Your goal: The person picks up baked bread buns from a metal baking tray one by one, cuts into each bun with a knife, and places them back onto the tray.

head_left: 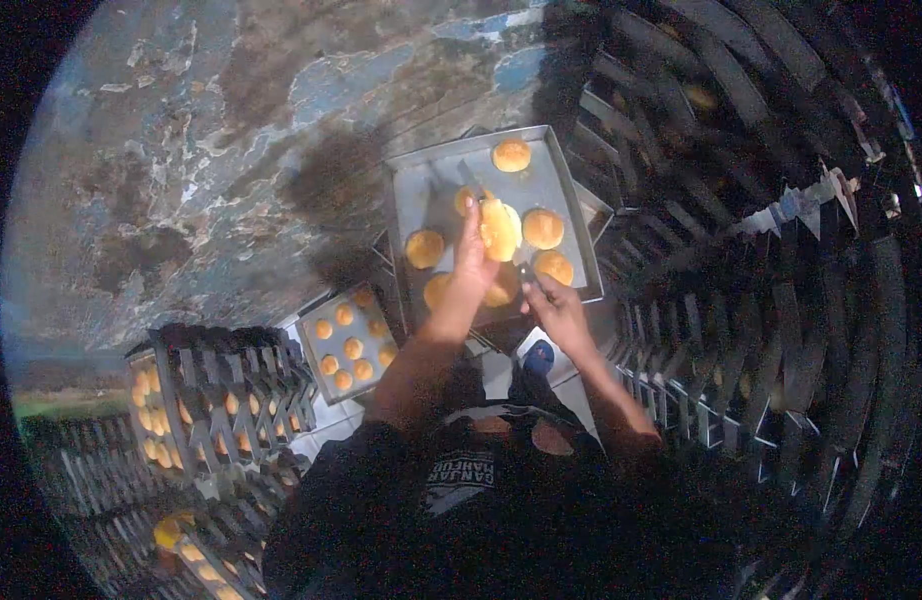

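My left hand (471,255) holds a bun (498,230) that is split open, its pale inside showing, above a metal tray (416,187). Close by on the right, my right hand (549,303) is closed on a thin dark handle (525,273), which looks like that of a knife or spatula; its far end is hard to make out. Golden round buns lie apart on the tray, one near the far edge (511,154), one at the left (424,248) and others right of the split bun (543,229). My left hand partly hides some of them.
A second tray with several buns (353,348) lies lower left. Beside it stands a rack (221,400) holding more buns. Dark slatted racks (741,330) rise on the right. A worn, peeling surface (211,150) spans the upper left.
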Demonstrator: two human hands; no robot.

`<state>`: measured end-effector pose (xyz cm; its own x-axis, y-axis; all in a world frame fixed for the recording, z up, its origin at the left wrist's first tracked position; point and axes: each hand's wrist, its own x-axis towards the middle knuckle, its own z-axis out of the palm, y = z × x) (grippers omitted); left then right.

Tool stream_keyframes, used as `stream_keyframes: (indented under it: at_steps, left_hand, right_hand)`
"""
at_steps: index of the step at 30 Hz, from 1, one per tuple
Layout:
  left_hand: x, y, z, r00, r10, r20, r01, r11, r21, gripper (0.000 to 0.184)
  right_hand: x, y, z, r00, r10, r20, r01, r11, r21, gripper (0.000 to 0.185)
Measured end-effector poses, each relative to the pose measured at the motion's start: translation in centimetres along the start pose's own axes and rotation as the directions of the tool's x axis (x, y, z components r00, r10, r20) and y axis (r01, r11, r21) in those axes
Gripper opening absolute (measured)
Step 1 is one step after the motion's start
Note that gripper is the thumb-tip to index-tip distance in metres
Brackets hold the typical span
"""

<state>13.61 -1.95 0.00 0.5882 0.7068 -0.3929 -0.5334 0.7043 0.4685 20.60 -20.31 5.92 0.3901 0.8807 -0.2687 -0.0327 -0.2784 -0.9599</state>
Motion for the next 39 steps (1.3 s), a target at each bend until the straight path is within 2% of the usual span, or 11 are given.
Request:
stream_keyframes:
  at_steps: [6, 8, 12, 14, 16, 20, 30, 33, 35, 37, 39]
  left_hand:
    - [1.7, 2.3, -2.0, 0.999, 0.024, 0.045, -0.024, 1.0, 0.01, 0.063]
    - [1.9, 0.4, -2.0, 0.999, 0.048, 0.016, -0.048, 0.999, -0.003, 0.066]
    - [2.4, -1.1, -1.4, 0.99, 0.056, -0.132, -0.051, 0.998, 0.04, 0.07]
    - [3.4, 0.2, -2.0, 0.998, 0.048, -0.046, -0.045, 0.998, 0.047, 0.071]
    - [4.2, 0.9, -2.6, 0.999, 0.038, -0.017, -0.037, 0.999, 0.02, 0.072]
    - [3.0, -0.2, -2.9, 0.998, 0.067, -0.007, -0.066, 0.997, 0.051, 0.072]
    - [6.1, 2.6, -7.3, 0.991, 0.081, 0.111, -0.09, 0.993, 0.072, 0.071]
    - [10.2, 4.8, -9.0, 0.976, 0.157, -0.149, -0.152, 0.987, 0.042, 0.073]
    - [10.9, 7.8, -7.3, 0.94, 0.183, -0.288, -0.136, 0.975, 0.173, 0.071]
    - [10.1, 10.5, -6.7, 0.878, 0.219, -0.425, -0.091, 0.949, 0.302, 0.068]
    - [9.8, 13.3, -7.0, 0.674, 0.34, -0.656, 0.228, 0.749, 0.622, 0.062]
  right_hand:
    - [-2.5, 4.7, -0.1, 0.985, -0.159, -0.07, 0.153, 0.985, -0.083, 0.04]
    - [-1.5, 3.6, 0.3, 0.995, 0.078, -0.055, -0.075, 0.996, 0.044, 0.04]
    - [3.0, 2.6, 1.6, 0.995, 0.096, 0.001, -0.095, 0.983, 0.16, 0.037]
    - [2.2, 3.9, 1.4, 0.997, 0.081, 0.013, -0.082, 0.987, 0.141, 0.039]
    - [1.1, 5.8, 1.0, 0.985, -0.169, -0.041, 0.164, 0.981, -0.102, 0.042]
    - [1.5, 5.5, 2.0, 0.995, 0.1, 0.0, -0.099, 0.986, 0.133, 0.04]
    - [3.4, 6.1, 3.9, 1.0, -0.003, 0.029, -0.002, 0.983, 0.182, 0.029]
    - [-0.5, 5.2, 2.2, 0.932, 0.347, 0.106, -0.354, 0.806, 0.475, 0.026]
    - [-2.8, 9.5, 1.0, 0.985, 0.167, -0.047, -0.166, 0.986, 0.026, 0.024]
    - [-4.4, 13.4, 0.4, 0.951, 0.296, -0.092, -0.273, 0.94, 0.203, 0.022]
    - [-5.9, 15.0, -1.1, 0.916, 0.389, -0.101, -0.336, 0.879, 0.338, 0.023]
